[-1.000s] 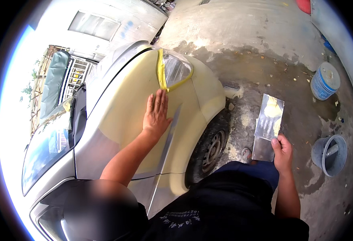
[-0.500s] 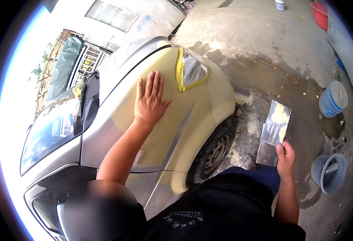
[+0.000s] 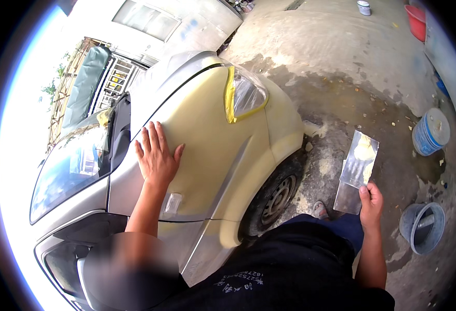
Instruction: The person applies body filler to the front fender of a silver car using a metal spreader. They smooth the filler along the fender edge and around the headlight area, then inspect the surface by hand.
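Note:
My left hand (image 3: pixel 156 155) lies flat with fingers spread on the cream-coated front panel (image 3: pixel 202 135) of a silver vehicle, near the windscreen's lower corner. Yellow tape (image 3: pixel 230 93) borders a lamp (image 3: pixel 247 90) covered in clear film, farther along the panel. In my right hand (image 3: pixel 370 199) are two flat metal plates (image 3: pixel 357 158), held overlapping, the upper one smeared with pale cream putty (image 3: pixel 364 147). A dark wheel (image 3: pixel 274 199) sits under the panel's arch.
On the wet concrete (image 3: pixel 321 93) stand a blue-and-white bucket (image 3: pixel 426 135) and a grey bucket (image 3: pixel 412 230). A red basin (image 3: pixel 415 20) and a small can (image 3: pixel 363 7) are farther back. A white door (image 3: pixel 176 20) and a green-covered rack (image 3: pixel 85 85) are beyond the vehicle.
My left hand has slid from beside the taped lamp back toward the windscreen end of the panel. My right hand still holds the plates. The view has shifted slightly.

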The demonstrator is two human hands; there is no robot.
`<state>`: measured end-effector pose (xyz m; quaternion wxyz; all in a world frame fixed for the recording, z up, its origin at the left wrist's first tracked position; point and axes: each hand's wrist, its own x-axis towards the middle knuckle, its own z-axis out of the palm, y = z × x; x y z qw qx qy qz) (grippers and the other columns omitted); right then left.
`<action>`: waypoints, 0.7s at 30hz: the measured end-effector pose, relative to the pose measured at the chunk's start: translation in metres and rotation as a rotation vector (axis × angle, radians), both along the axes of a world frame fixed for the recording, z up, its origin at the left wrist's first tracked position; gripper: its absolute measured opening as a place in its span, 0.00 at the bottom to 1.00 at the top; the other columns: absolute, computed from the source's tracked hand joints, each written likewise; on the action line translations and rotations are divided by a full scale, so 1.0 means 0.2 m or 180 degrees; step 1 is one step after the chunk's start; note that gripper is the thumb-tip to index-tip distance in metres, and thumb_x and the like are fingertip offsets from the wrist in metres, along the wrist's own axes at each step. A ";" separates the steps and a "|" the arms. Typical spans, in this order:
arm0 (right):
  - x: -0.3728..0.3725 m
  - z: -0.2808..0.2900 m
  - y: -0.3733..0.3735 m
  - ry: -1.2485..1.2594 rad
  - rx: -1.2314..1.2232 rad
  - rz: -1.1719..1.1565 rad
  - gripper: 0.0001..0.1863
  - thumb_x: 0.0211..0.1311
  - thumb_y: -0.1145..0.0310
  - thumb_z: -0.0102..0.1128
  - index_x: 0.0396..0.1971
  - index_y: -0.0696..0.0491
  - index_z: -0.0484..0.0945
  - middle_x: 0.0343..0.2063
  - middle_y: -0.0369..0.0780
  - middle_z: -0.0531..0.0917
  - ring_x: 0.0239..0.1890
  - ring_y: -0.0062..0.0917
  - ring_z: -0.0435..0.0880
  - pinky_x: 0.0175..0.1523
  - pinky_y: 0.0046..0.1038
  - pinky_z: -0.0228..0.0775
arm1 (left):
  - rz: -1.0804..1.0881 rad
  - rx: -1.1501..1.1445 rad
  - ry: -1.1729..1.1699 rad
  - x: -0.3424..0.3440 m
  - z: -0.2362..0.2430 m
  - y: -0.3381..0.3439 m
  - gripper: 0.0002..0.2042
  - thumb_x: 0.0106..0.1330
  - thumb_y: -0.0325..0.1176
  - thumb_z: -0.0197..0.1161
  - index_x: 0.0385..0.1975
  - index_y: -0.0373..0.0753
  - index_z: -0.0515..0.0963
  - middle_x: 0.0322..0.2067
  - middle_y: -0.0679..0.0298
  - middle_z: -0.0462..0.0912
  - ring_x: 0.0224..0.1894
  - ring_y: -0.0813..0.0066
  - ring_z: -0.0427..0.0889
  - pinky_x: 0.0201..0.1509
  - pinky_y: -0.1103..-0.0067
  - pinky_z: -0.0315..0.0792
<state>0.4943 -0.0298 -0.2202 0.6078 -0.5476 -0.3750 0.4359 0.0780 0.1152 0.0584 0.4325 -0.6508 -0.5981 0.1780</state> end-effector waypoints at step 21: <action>0.12 0.04 0.06 -0.0126 -0.0293 0.0042 0.11 0.66 0.66 0.55 0.28 0.57 0.73 0.20 0.27 0.67 0.25 0.10 0.62 0.30 0.17 0.56 | -0.0182 -0.0050 -0.0200 0.02 0.04 0.07 0.38 0.66 0.55 0.49 0.66 0.31 0.53 0.65 0.47 0.58 0.69 0.53 0.56 0.70 0.60 0.49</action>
